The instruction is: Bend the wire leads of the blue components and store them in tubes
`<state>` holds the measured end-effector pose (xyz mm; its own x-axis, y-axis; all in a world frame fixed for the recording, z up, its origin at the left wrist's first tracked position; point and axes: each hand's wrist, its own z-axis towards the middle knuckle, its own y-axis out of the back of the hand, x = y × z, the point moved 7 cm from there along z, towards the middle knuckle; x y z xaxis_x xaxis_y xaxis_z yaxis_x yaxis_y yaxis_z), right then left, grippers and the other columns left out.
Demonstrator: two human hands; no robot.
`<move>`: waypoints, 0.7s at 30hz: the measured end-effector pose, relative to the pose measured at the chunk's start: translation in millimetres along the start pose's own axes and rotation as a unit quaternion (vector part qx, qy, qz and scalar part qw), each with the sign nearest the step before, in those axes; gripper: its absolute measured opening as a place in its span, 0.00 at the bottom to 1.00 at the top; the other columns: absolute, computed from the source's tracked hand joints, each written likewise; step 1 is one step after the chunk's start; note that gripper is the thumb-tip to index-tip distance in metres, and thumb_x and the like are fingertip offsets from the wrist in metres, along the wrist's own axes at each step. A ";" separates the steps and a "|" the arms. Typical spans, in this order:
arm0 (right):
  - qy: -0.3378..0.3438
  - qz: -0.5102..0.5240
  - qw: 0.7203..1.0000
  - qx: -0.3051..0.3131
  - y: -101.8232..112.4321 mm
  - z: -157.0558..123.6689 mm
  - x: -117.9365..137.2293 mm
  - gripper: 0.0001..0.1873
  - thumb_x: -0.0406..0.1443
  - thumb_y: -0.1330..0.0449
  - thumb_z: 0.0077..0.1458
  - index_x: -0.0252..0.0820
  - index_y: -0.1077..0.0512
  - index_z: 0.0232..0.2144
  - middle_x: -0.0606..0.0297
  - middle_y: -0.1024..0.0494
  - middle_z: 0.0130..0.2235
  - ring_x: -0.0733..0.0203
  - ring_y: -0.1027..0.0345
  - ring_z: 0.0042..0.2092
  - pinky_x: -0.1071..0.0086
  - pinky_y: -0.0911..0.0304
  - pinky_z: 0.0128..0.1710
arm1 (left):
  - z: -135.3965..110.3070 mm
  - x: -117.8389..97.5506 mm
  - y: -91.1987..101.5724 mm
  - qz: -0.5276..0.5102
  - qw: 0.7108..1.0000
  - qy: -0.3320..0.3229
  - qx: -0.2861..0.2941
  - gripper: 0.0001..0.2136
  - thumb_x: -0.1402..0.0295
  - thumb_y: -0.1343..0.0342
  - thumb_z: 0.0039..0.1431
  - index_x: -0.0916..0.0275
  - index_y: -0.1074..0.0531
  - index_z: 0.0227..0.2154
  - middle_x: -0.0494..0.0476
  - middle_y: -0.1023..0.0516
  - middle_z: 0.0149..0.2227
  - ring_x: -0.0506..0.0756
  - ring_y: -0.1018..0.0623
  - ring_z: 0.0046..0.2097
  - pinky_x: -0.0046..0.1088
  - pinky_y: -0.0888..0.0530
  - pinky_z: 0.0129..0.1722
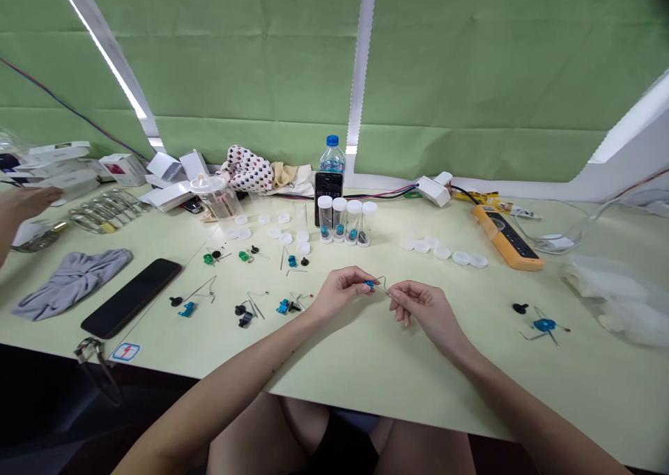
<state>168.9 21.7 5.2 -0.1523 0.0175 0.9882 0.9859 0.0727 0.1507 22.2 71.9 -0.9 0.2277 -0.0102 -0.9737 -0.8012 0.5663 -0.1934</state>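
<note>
My left hand point(339, 292) pinches a small blue part point(370, 285) just above the pale green table point(366, 363). A thin bent wire point(383, 282) runs from that part to my right hand point(418, 306), whose fingers are pinched on the wire's other end. Both hands meet near the table's middle. Behind them stand several clear vials point(345, 219) with white caps and blue pieces inside. Loose white caps point(285, 237) lie left of the vials, more white caps point(444, 251) to the right.
Small blue, green and black parts with wires point(245, 311) lie left; more parts point(543, 324) lie right. A black phone point(132, 297), grey cloth point(73, 280), water bottle point(332, 156), yellow multimeter point(506, 238) and plastic bag point(617, 294) are around. Another person's hand point(24, 203) is far left.
</note>
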 end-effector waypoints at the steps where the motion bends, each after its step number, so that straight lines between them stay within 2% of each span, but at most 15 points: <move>1: -0.014 0.016 1.000 0.010 -0.6 1.2 -2.4 0.19 0.49 0.41 0.51 0.38 0.28 0.29 0.63 0.27 0.25 0.67 0.35 0.22 0.73 0.38 0.20 | 0.1 0.0 0.3 0.002 1.000 0.001 -0.003 0.09 0.66 0.40 0.50 0.66 0.26 0.34 0.60 0.22 0.39 0.53 0.24 0.37 0.32 0.30 0.41; 5: -0.048 0.052 0.997 0.027 -1.1 2.7 -5.8 0.19 0.49 0.39 0.49 0.37 0.27 0.29 0.63 0.27 0.25 0.67 0.36 0.23 0.74 0.38 0.21 | 0.6 -0.3 0.0 0.007 1.000 0.006 -0.007 0.09 0.66 0.39 0.50 0.66 0.26 0.33 0.60 0.23 0.37 0.52 0.25 0.36 0.31 0.30 0.41; 10: -0.035 0.056 0.998 0.019 -1.0 3.4 -3.1 0.18 0.48 0.39 0.49 0.37 0.27 0.29 0.63 0.27 0.25 0.67 0.36 0.24 0.73 0.39 0.22 | 1.1 0.1 -3.2 -0.012 1.000 0.010 0.011 0.11 0.65 0.39 0.51 0.67 0.27 0.34 0.59 0.24 0.35 0.52 0.25 0.35 0.31 0.29 0.40; 14: -0.034 0.064 0.997 0.021 -2.5 5.1 -8.0 0.17 0.48 0.39 0.50 0.38 0.27 0.29 0.64 0.27 0.26 0.68 0.37 0.24 0.74 0.40 0.23 | 0.9 0.6 -2.9 -0.022 1.000 0.013 0.003 0.13 0.62 0.39 0.49 0.67 0.28 0.34 0.58 0.25 0.34 0.51 0.25 0.33 0.32 0.28 0.40; 21: -0.025 0.061 0.998 0.009 -1.5 6.4 -8.5 0.18 0.49 0.40 0.50 0.38 0.29 0.28 0.65 0.28 0.26 0.69 0.38 0.24 0.75 0.41 0.23 | -0.7 -2.1 1.1 -0.017 0.999 0.018 -0.024 0.16 0.61 0.39 0.50 0.66 0.26 0.39 0.61 0.24 0.39 0.52 0.24 0.35 0.32 0.28 0.42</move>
<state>168.2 27.8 -3.6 -0.0342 0.0763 0.9965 0.9960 0.0845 0.0277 20.6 72.0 0.8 0.2353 -0.0582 -0.9702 -0.8199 0.5242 -0.2303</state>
